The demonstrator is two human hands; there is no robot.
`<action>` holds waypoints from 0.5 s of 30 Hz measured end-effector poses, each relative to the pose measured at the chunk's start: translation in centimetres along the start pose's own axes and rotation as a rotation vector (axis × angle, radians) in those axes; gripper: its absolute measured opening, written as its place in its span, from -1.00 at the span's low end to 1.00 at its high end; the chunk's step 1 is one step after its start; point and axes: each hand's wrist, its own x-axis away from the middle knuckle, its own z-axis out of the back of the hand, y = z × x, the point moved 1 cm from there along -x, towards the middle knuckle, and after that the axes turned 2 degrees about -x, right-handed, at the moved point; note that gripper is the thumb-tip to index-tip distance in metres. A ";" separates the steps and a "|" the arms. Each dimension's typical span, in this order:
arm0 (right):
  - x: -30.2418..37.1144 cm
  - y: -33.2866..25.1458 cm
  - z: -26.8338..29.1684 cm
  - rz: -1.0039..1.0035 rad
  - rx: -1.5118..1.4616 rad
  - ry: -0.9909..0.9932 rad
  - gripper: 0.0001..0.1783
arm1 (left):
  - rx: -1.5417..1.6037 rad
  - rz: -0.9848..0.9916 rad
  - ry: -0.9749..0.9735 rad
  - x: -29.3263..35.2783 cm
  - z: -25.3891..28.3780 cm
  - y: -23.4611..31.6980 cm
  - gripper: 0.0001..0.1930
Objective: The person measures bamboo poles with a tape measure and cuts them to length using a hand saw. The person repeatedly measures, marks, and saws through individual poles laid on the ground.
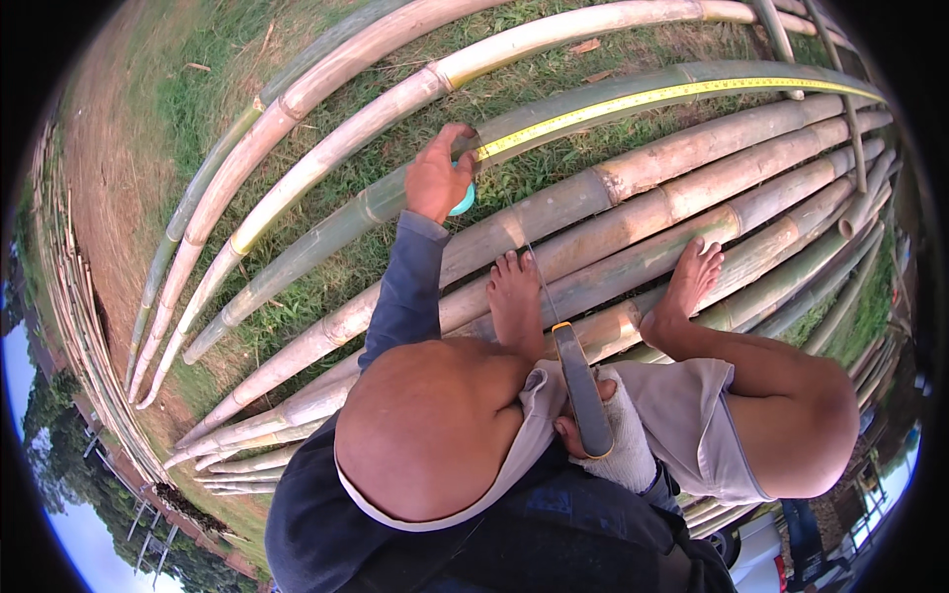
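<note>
My left hand (440, 178) is closed around a turquoise tape measure (463, 201), resting against a green bamboo pole (554, 116). From it a yellow tape (633, 101) runs out along the pole to the far right, lying on its surface. My right hand (618, 423), in a white fingerless glove, is down at my lap. It grips a hand saw by its dark grey, orange-edged handle (583, 390). The saw's thin blade (541, 275) shows nearly edge-on and points away from me, over the nearer poles. Most of the tape measure's case is hidden by my left fingers.
Several pale bamboo poles (652, 212) lie side by side beneath my bare feet (516, 301). Beyond the green pole, more poles (386, 114) rest on grass. Thin crosspieces (852, 128) cross the poles at the far right. A long bamboo stack (84, 346) lies at the left.
</note>
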 end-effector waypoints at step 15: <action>0.6 -0.4 -0.1 -0.112 -0.375 -0.066 -0.62 | -0.016 0.008 -0.009 -0.8 0.2 -0.5 -0.61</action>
